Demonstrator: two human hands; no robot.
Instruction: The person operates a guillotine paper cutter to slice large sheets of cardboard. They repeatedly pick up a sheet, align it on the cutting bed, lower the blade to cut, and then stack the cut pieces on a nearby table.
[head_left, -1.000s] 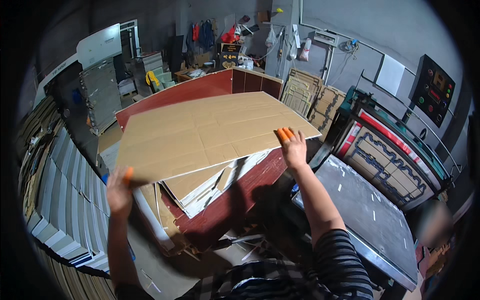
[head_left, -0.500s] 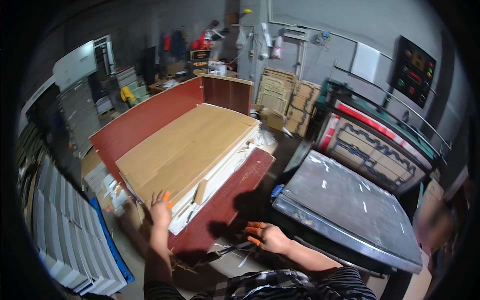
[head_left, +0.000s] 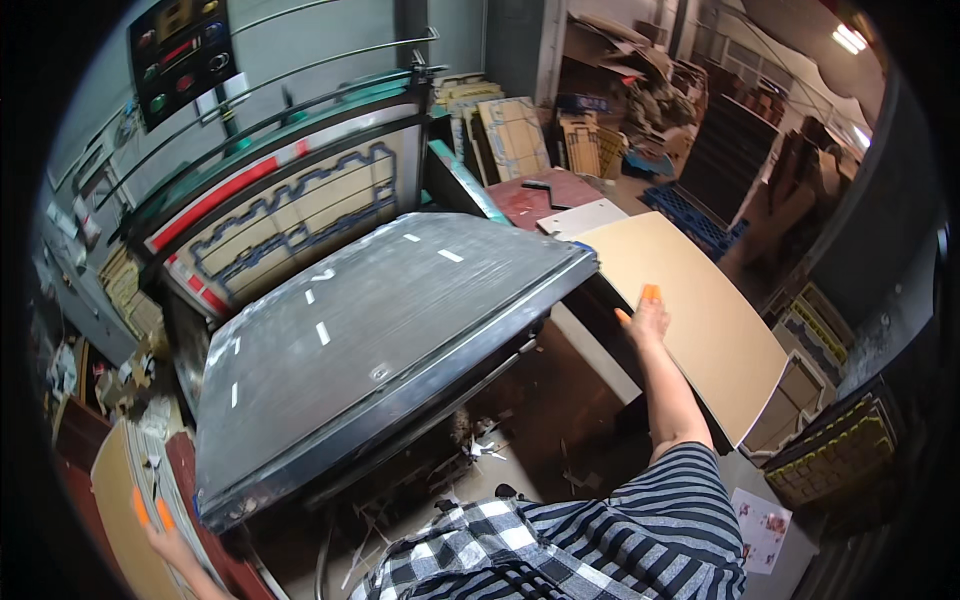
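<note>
Tan board: It lies flat at your right, beside the metal bed (head_left: 400, 300), with its tan board face (head_left: 715, 340) turned up.
Long axis: The board slants from far left to near right, its far end next to the bed's blue corner (head_left: 583, 253), its near end pointing toward your right side.
Right hand: Yours (head_left: 652, 322) straddles the board's left long edge, fingers straight and aimed away from you, orange-covered thumb spread wide; whether skin meets surface, you cannot tell.
Left hand: Yours (head_left: 165, 540) reaches in at the lower left, two orange-tipped fingers extended and slightly parted at a tan sheet (head_left: 112, 480); you cannot tell whether they touch it.
Tan sheet: Its long axis runs away from you, alongside a dark red panel (head_left: 187, 465).
Metal bed: Short white strips (head_left: 322, 333) dot its dark top before you.
Behind the bed: A raised plate (head_left: 300, 215) bears dark zigzag lines, below a black control panel (head_left: 182, 62).
</note>
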